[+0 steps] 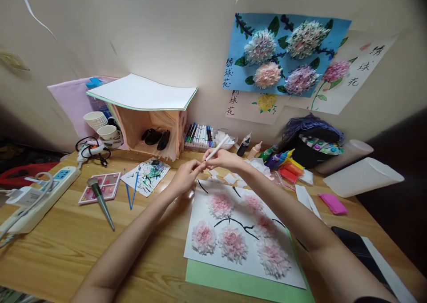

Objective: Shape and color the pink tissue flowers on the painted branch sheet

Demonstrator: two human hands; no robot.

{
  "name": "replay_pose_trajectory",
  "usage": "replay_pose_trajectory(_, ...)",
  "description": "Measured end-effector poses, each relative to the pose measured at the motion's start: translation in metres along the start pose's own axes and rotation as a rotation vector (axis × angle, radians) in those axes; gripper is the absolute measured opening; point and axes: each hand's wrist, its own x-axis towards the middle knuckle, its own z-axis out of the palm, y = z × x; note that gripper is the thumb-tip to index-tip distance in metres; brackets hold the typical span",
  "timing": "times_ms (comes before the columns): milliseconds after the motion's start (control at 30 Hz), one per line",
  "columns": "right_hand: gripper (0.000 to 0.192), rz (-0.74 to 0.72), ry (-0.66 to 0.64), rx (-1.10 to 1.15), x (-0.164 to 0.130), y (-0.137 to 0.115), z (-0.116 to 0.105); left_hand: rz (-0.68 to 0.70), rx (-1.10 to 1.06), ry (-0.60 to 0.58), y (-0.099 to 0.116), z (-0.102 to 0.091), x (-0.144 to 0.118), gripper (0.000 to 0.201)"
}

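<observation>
Hands with stick above flower sheet
Right hand [223, 158] grips white stick [217, 149]; left hand [184, 177] pinches its tip, over sheet [200, 218].

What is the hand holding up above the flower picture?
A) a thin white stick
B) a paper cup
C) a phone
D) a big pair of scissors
A: the right hand grips a thin white stick slanting up toward the wall, with the left hand meeting it at the lower tip, above the white sheet of pink paper flowers.
</observation>
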Motion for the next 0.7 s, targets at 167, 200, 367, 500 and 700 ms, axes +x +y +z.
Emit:
replay_pose_trajectory(167, 0.034, -0.068, -0.038, 0.172, -0.034, 0.014, 0.015, 0.074, -0.032, -0.228, 0.025, -0.003, -0.022, 0.035)
replay_pose_trajectory(200, 0.037, -0.074, -0.059, 0.187, -0.039, 0.017, 0.017, 0.083, -0.055, -0.285, 0.027, -0.004, -0.027, 0.037)
replay_pose_trajectory(367, 0.031, -0.128, -0.262, 0.268, -0.066, 0.029, 0.016, 0.060, -0.405, -0.625, 0.024, -0.011, -0.053, 0.045)
replay_pose_trajectory(500, 0.027, -0.276, 0.078, 0.366, -0.073, 0.035, -0.013, -0.015, -0.611, -0.760, 0.004, -0.015, -0.069, 0.049)
replay_pose_trajectory(700, 0.022, -0.188, 0.035, 0.101, -0.032, 0.056, 0.002, 0.149, 0.115, -0.240, -0.028, 0.009, -0.067, 0.036)
